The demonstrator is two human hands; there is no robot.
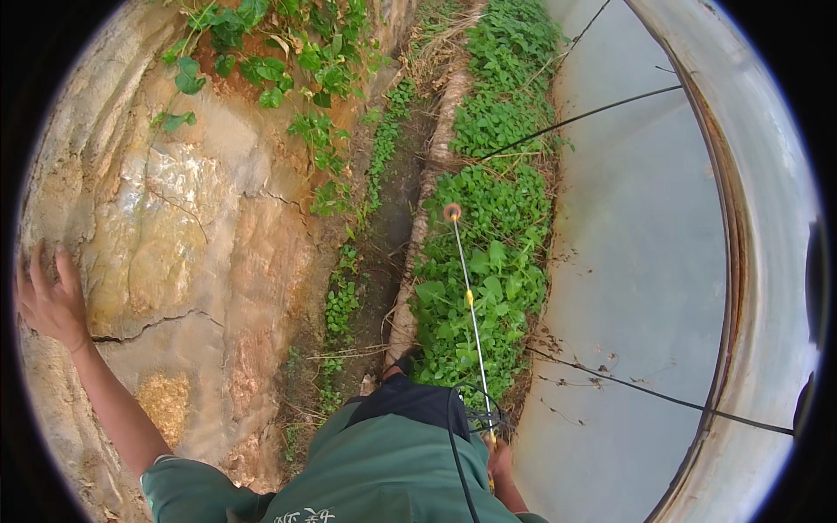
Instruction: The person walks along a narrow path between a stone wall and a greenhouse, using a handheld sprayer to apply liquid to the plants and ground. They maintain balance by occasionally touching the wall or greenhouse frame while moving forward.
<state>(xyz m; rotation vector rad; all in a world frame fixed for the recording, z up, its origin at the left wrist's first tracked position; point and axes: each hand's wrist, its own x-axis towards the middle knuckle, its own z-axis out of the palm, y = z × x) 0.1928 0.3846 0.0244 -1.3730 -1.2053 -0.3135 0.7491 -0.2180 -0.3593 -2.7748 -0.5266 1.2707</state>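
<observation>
My left hand (54, 301) is stretched out to the left with its fingers spread, against the rough earth-and-rock wall (253, 322) by the look of it. Low on the right, my right hand (500, 462) is closed round the lower end of a long, thin spray wand (477, 340). Its shaft is silver with a yellow joint partway up. The round, orange-brown nozzle head (452, 212) sits over the green leafy plants (497, 279). A thin black hose (453, 444) loops beside my right hand and across my green shirt. Part of the right hand's grip is hidden.
A narrow muddy ditch (397, 231) and a raised earth edge (404, 327) run ahead between wall and plants. Translucent plastic sheeting (636, 261) curves along the right, with black cords (580, 119) stretched across to it. Vines (318, 61) hang down the wall at the top.
</observation>
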